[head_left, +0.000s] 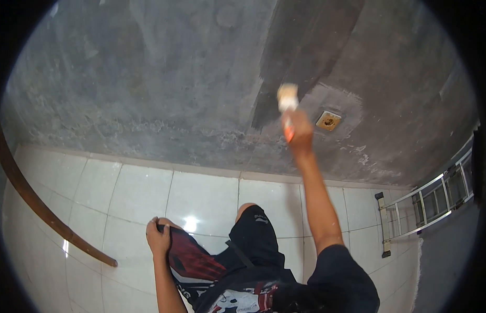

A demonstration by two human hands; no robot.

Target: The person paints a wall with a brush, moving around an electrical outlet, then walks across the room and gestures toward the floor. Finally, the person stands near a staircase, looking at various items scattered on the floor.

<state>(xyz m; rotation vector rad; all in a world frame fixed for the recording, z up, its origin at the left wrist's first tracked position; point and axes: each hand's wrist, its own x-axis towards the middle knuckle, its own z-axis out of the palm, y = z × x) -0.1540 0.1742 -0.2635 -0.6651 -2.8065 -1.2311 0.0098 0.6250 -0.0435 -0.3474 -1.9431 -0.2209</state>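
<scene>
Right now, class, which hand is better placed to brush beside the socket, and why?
Likely the right hand: it holds the brush near the socket; the left hand rests at a knee.

A paintbrush [288,98] is held in the right grip [298,128] before a dark strip [311,47] of the wall [149,68]. A socket [328,121] is mounted above the wall's lower edge. The left grip [158,238] is rested on a knee [169,223]. A ladder [405,209] is placed at the floor's right edge.

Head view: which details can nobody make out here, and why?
All in the head view:
Brush, bristle tips: blurred, apparently by motion.
Brush grip: partly hidden by the right hand.
Ladder, far end: lost at the dark right border.
Shirt print: cut off by the bottom edge.
</scene>
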